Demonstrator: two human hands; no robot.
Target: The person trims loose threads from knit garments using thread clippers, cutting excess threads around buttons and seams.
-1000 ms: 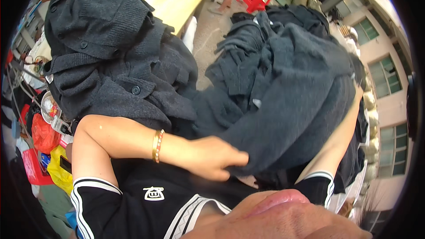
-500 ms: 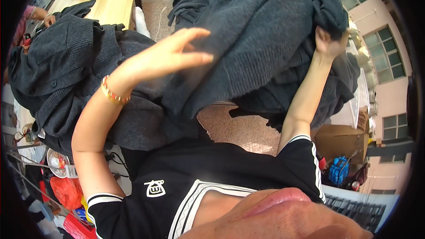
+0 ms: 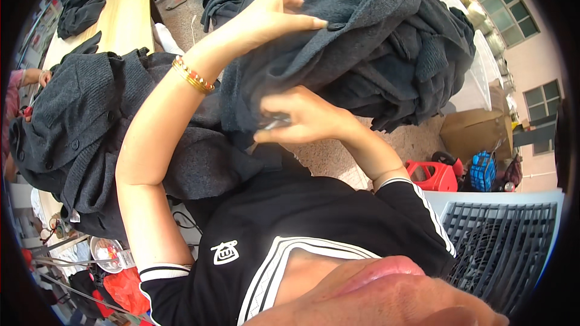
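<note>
A dark grey knit garment with a ribbed texture hangs across the heap in front of me. At its upper part my left hand has hold of the cloth, the thumb lying at a dark button-like spot. Below it, close to the hanging cloth, my right hand is closed round what look like small metal snips; motion smears their outline. Another pile of dark grey buttoned cardigans lies on the left, next to my left forearm.
A pale wooden table with more dark garments stands at the far left. Another person's hand shows at the left edge. On the right are a cardboard box, a red plastic stool, a blue checked bag and a grey slatted crate.
My right hand has come from the far right of the heap down to the middle, beside the cloth. My left hand has moved up and now grips the garment. The view has shifted.
</note>
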